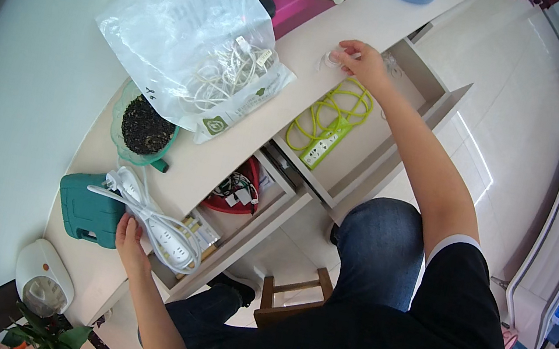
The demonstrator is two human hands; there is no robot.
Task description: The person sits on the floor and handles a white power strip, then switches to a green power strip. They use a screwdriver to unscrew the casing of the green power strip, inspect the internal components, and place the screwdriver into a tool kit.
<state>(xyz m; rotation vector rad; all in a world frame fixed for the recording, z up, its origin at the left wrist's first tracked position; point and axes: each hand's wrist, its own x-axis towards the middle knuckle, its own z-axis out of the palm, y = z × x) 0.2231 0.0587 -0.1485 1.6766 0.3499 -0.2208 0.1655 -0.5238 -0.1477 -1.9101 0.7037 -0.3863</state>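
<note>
desk (223, 153), two hands (130, 245) (365, 64); one white power strip (172, 241)

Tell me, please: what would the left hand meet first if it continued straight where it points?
Probably the teal case, just ahead of the left hand; whether they touch is unclear.

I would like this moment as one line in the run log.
left hand: beside white power strip | right hand: holding small white coil | open right drawer: green power strip
</note>
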